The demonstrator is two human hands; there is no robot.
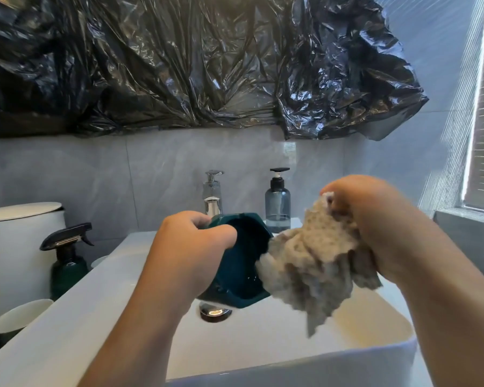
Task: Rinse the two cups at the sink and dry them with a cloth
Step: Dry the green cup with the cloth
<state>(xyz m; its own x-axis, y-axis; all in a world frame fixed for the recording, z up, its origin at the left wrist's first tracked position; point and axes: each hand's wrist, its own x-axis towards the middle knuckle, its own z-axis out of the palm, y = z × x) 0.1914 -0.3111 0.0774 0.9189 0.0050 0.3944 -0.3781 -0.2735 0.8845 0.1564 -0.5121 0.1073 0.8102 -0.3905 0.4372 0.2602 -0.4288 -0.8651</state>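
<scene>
My left hand grips a dark teal cup by its rim, thumb inside. The cup is tilted on its side above the white sink, its mouth facing me and to the right. A little water shines inside it. My right hand clutches a bunched beige waffle cloth, which hangs down and touches the cup's right rim. A second cup is not in view.
The chrome tap and a blue-grey soap pump bottle stand behind the basin. The chrome drain lies below the cup. At the left are a green spray bottle, a white toilet tank and a white bowl. Black plastic sheet covers the wall above.
</scene>
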